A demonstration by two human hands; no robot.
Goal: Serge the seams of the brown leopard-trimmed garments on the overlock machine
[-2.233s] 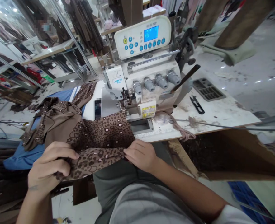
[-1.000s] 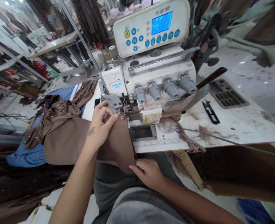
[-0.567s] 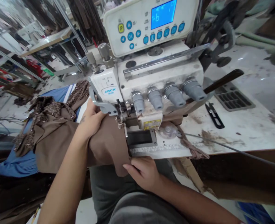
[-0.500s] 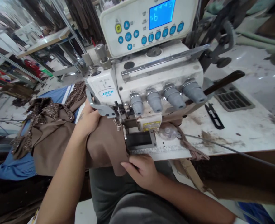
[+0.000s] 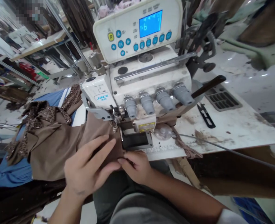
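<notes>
Brown fabric (image 5: 50, 152) stretches from the left up to the needle area of a white sewing machine (image 5: 149, 71). My left hand (image 5: 88, 165) lies over the fabric in front of the presser foot, its fingers spread. Close to its thumb, my right hand (image 5: 137, 165) pinches the fabric's near right edge between thumb and fingers. The fabric's far part runs beneath the presser foot (image 5: 114, 126). Leopard-print fabric (image 5: 44, 119) is bunched beside the brown cloth at the left.
Black thread snips (image 5: 206, 116) lie on the white table (image 5: 233, 133), near a grey slotted tray (image 5: 223, 98). A cord (image 5: 216, 144) crosses the table's right side. Blue cloth (image 5: 13, 171) hangs at the left.
My left hand has moved from beside the machine head toward me, onto the fabric near my right hand, and its fingers are now spread. The view has shifted slightly.
</notes>
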